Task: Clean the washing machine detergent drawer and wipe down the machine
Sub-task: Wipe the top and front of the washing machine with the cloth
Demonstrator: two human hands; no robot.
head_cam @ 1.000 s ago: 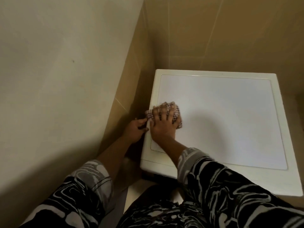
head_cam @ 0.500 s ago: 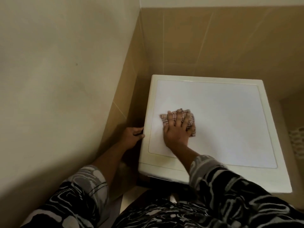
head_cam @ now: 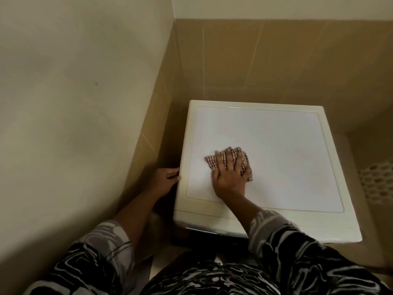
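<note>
Fabric, item one: a bunched red-and-white checked cloth (head_cam: 211, 163), lying on the flat top of the white box-shaped washing machine (head_cam: 287, 167), left of the top's middle and toward its near edge. Item two: my right hand (head_cam: 228, 177), flat on the cloth, fingers straight and spread, pressing down. Item three: my left hand (head_cam: 164, 179), at the machine's left edge, fingers curled round the rim to brace me. Detergent drawer: not in view from above the machine; its state I cannot tell. Hazards, as I judge them: the wad is small under my palm, so bare fingertips may run off it and smear the top; too hard a press may roll the cloth instead of sliding it; a stroke carried past the machine's left edge could drop the cloth into the dark gap (head_cam: 170, 145) beside the tan tiled wall (head_cam: 276, 60); the machine's far corners may go unwiped.
</note>
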